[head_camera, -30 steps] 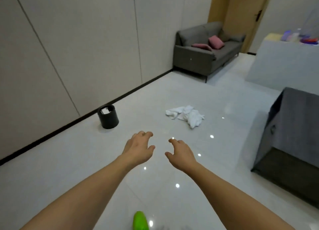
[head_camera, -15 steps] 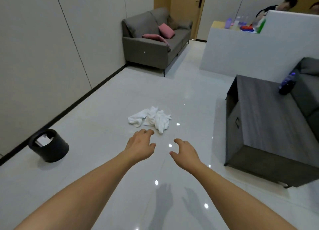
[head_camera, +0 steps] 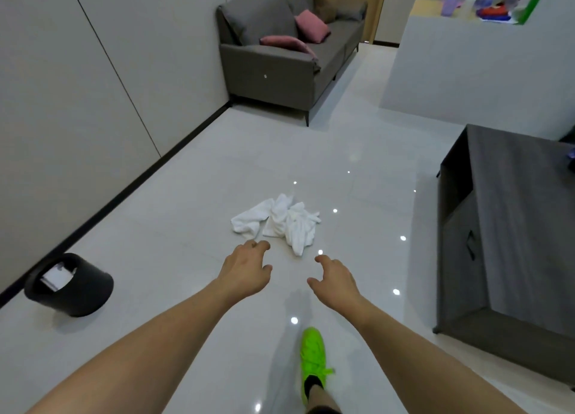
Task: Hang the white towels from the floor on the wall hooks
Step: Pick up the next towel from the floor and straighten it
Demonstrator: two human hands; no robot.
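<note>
**Both hands out, towels just ahead on the floor**

The left hand (head_camera: 245, 273) and right hand (head_camera: 334, 280) are stretched forward side by side, palms down, fingers loosely spread and slightly curled, and neither holds anything. A gap of bare floor (head_camera: 186, 227) shows between them.

Just beyond the fingertips, a little nearer the left hand's fingers and ahead of the gap between the hands, lies a crumpled heap of white towels (head_camera: 280, 220) on the glossy floor. The hands do not touch it. How many towels make up the heap cannot be told; it reads as one pile with a flatter piece on its left side. Nothing lies between the hands and the heap.

Below the right hand, one foot in a bright green shoe (head_camera: 312, 357) stands on the floor. Out to the left of the left hand, close to the wall (head_camera: 77, 102), a single black bin (head_camera: 74, 289) stands with something white inside. To the right of the right hand stands a dark grey table (head_camera: 513, 227). Far beyond the towels a grey sofa (head_camera: 280, 56) stands against the wall, carrying two pink cushions (head_camera: 311, 26). Right of the sofa, a white counter (head_camera: 482, 56) carries several blurred bottles and coloured items.
</note>
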